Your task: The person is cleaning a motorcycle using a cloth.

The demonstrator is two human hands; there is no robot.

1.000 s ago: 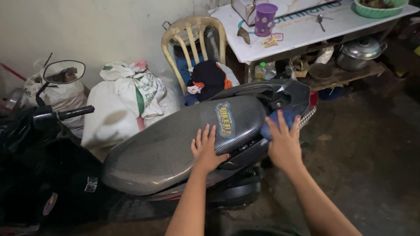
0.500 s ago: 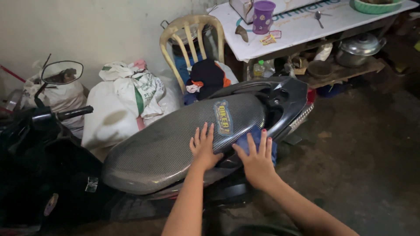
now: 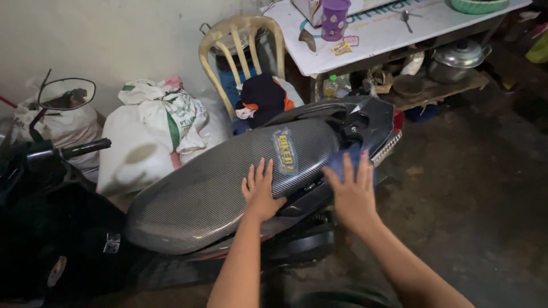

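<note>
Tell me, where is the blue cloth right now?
The blue cloth is under the right hand, pressed on the scooter's rear side panel, just right of the seat.

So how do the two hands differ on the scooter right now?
The left hand lies bare and flat on the grey seat; the right hand presses a blue cloth on the black side panel below the seat's rear. The left sits further forward. Both are spread open.
</note>
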